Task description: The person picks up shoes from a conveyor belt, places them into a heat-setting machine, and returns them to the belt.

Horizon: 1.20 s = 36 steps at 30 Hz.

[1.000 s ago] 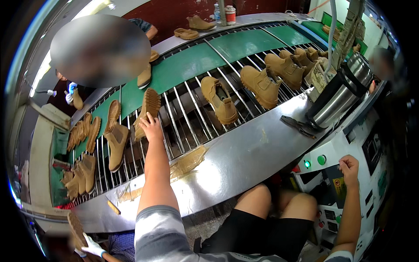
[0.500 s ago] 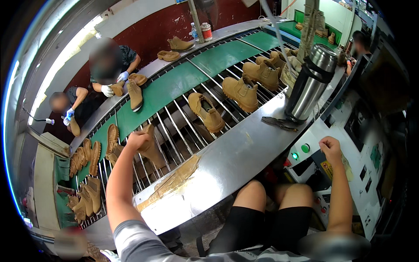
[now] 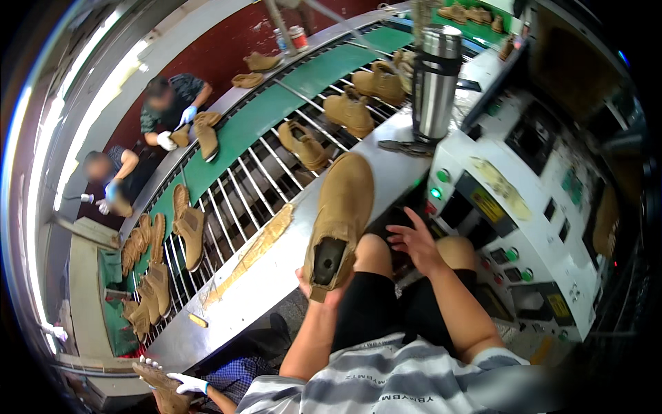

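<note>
A tan ankle boot [image 3: 343,193] is held over the near metal edge, toe pointing away and its top opening toward me. Inside that opening sits a dark insert with a round hole. My left hand [image 3: 332,295] grips the boot from beneath at the heel end, some fingers hidden behind it. My right hand [image 3: 418,243] is open above my lap, fingers spread, a short way right of the boot and holding nothing. Beyond the held boot, a tan shoe [image 3: 304,146] and another boot [image 3: 350,114] rest on the metal rods.
A steel flask [image 3: 437,86] and pliers [image 3: 407,148] stand and lie on the metal ledge [image 3: 258,276]. A control machine [image 3: 496,200] is at my right. The green belt [image 3: 245,141] runs beyond the rods. Boots [image 3: 153,293] sit at left. Gloved co-workers handle shoes across the line and lower left.
The boot my left hand gripped on the rods is now lifted off and held close in front of me. My right hand has moved left from beside the machine and opened. The view has shifted.
</note>
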Motion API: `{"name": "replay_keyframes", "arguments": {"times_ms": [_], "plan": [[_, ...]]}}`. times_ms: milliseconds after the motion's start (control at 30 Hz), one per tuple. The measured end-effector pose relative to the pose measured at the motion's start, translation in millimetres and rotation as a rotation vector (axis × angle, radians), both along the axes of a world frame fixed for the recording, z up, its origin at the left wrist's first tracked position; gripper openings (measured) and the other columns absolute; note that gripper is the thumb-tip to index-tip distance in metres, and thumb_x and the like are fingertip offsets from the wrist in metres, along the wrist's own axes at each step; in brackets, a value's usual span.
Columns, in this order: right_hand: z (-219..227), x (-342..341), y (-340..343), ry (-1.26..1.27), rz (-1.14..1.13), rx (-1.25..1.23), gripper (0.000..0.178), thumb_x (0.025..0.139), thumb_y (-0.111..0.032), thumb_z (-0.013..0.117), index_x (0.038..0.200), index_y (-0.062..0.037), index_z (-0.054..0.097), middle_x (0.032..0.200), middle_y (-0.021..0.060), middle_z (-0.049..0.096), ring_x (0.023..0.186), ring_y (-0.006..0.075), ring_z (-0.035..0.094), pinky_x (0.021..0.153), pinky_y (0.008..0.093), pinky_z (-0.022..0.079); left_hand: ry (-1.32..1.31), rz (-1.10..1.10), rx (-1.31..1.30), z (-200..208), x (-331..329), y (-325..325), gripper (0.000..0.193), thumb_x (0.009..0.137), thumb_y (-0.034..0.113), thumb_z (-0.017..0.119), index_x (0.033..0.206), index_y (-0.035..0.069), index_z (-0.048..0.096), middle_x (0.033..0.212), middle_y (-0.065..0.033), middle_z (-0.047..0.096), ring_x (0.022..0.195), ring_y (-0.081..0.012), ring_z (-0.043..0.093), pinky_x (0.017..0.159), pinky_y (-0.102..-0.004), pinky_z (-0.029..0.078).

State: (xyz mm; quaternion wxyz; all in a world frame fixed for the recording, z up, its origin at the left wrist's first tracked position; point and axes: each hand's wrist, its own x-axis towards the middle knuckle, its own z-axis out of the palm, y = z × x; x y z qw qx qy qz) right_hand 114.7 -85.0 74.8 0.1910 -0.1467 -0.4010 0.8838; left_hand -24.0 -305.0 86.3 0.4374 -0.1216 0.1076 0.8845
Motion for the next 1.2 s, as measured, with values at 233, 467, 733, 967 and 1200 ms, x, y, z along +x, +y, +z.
{"name": "replay_keyframes", "arguments": {"times_ms": [233,467,733,967,1200], "plan": [[32,51,18,0.556,-0.097,-0.349,0.078,0.089,-0.055,0.061,0.145,-0.0059,0.036,0.138,0.0117,0.051,0.126,0.0287,0.05,0.106,0.0452,0.04,0.163,-0.835,0.243,23,105,101,0.057,0.094,0.051,0.047,0.131,0.008,0.054,0.124,-0.0136,0.061,0.111,-0.0301,0.06,0.084,-0.0431,0.054],[42,149,61,0.377,-0.371,-0.301,0.072,0.091,-0.059,0.052,0.141,-0.0072,0.045,0.136,0.0121,0.055,0.121,0.0283,0.055,0.101,0.0451,0.046,0.88,-0.426,-0.347,53,88,112,0.01,0.095,0.008,0.056,0.099,0.002,0.062,0.085,-0.0086,0.064,0.075,-0.0192,0.064,0.066,-0.0311,0.053],[28,186,55,0.115,-0.407,-0.226,0.08,0.084,-0.045,0.07,0.146,-0.0057,0.037,0.14,0.0122,0.049,0.126,0.0265,0.05,0.104,0.0427,0.042,1.655,-0.4,-0.799,111,130,139,0.02,0.097,0.013,0.06,0.084,-0.001,0.066,0.071,-0.0018,0.063,0.06,-0.0076,0.054,0.053,-0.0245,0.043],[93,176,68,0.037,-0.367,0.364,0.124,0.062,-0.032,0.089,0.157,-0.0083,0.013,0.152,0.0114,0.034,0.141,0.0246,0.031,0.115,0.0379,0.024,1.551,-0.387,-0.989,65,107,133,0.02,0.094,0.012,0.062,0.104,-0.004,0.068,0.086,-0.0074,0.071,0.077,-0.0128,0.064,0.068,-0.0263,0.048],[105,182,70,0.023,-0.282,0.354,0.13,0.06,-0.047,0.087,0.158,-0.0101,0.009,0.156,0.0131,0.028,0.143,0.025,0.026,0.116,0.0373,0.019,1.136,-0.488,-0.495,78,126,123,0.026,0.093,0.002,0.06,0.119,-0.005,0.063,0.115,-0.0064,0.068,0.102,-0.0144,0.063,0.088,-0.0273,0.049]]}}
